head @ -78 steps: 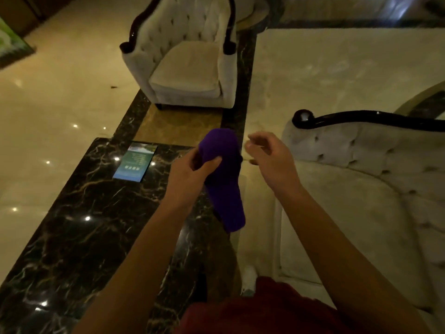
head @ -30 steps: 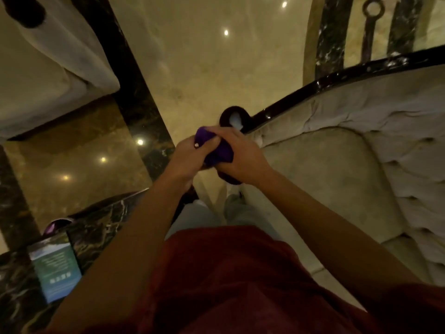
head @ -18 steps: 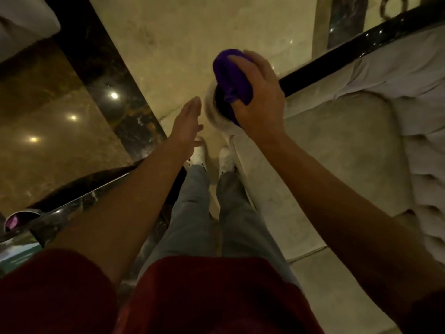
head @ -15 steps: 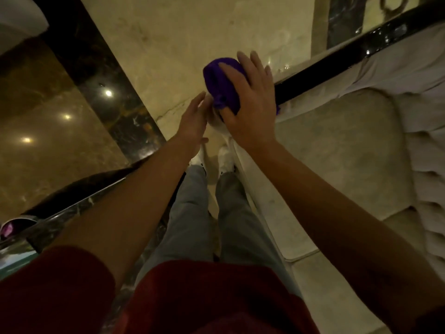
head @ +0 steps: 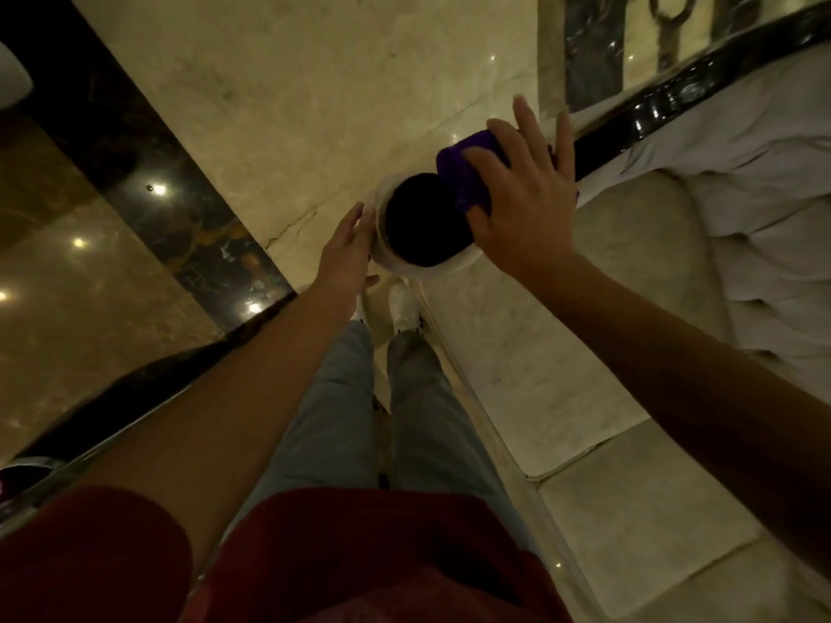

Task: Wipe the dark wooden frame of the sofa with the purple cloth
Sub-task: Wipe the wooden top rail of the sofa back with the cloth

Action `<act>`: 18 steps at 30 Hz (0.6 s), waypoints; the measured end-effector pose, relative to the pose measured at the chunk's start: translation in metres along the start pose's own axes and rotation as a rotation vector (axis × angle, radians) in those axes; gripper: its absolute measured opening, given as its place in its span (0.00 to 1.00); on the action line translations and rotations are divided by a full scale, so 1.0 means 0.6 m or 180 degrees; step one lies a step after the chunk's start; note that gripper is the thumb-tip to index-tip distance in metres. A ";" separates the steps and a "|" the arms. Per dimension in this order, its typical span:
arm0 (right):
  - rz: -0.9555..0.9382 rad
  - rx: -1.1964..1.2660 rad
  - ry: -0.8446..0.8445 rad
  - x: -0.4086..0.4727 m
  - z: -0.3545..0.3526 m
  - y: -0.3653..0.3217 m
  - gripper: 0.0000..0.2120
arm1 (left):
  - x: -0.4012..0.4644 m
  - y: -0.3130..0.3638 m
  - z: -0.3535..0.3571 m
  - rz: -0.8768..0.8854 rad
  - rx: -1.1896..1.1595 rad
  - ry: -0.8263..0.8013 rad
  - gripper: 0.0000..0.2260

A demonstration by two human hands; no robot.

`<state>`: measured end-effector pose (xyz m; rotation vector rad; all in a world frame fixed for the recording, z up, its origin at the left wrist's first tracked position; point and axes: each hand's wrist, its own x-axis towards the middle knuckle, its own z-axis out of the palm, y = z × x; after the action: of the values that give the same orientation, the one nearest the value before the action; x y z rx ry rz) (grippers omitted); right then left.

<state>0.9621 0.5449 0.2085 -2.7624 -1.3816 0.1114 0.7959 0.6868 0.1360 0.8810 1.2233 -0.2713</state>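
The cream tufted sofa fills the right side, topped by a glossy dark wooden frame that runs from the upper right down to a round dark scroll end. My right hand presses the purple cloth flat on the frame just beyond the scroll, fingers spread over it. My left hand is flat and holds nothing, its fingertips touching the pale padded rim left of the scroll.
Polished beige marble floor with a dark inlay band lies ahead. A black marble table edge runs along the lower left. My legs and white shoes stand between table and sofa. A dark ornamental panel stands behind the sofa.
My right hand has slid the cloth off the scroll end and up along the frame to the right, uncovering the dark scroll. My left hand stays beside the armrest end.
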 end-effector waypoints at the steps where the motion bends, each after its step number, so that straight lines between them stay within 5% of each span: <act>1: 0.0066 0.0059 0.0001 -0.003 0.002 -0.004 0.20 | -0.002 -0.002 0.000 -0.0005 0.0039 0.0014 0.25; 7: 0.0667 0.0870 0.0132 0.009 0.031 -0.143 0.26 | 0.006 -0.008 -0.006 0.0153 -0.0047 -0.0049 0.21; 11: 0.0239 0.1114 0.0277 0.033 0.042 -0.192 0.28 | 0.008 -0.002 -0.006 0.0049 -0.0183 -0.0041 0.16; 18: 0.0055 0.0595 -0.0215 0.018 0.004 -0.014 0.21 | -0.023 0.003 -0.020 0.0815 0.0817 -0.0112 0.20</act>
<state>0.9617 0.5587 0.2064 -2.6392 -1.2891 0.3205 0.7839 0.6929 0.1484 1.2385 1.0436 -0.2391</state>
